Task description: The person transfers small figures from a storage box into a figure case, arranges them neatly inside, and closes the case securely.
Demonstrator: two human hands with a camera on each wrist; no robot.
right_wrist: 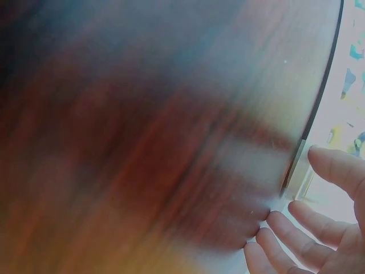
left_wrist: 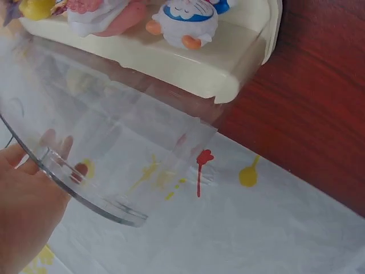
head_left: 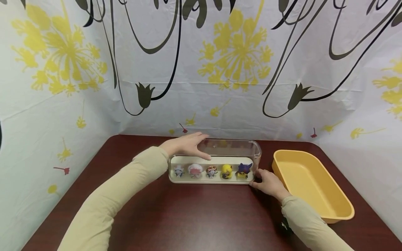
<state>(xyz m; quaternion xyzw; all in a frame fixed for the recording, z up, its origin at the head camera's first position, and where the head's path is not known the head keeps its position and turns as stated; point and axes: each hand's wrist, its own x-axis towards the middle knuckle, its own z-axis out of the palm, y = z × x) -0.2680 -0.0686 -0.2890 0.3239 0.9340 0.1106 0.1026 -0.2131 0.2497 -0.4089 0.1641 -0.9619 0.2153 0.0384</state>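
A cream display base lies near the table's back edge, with several small figurines in a row on it. Among them are a purple-and-yellow one, a yellow one and a white-and-blue one. A clear plastic cover rises over and behind the base; whether it is seated there I cannot tell. My left hand grips the cover's upper rim at the left, fingers showing through the plastic in the left wrist view. At the base's right end, my right hand holds the corner between thumb and fingers.
To the right stands a deep yellow tray, close beside my right forearm. A small dark object is partly hidden under the right sleeve. Patterned white cloth hangs around the dark red table at the back and sides.
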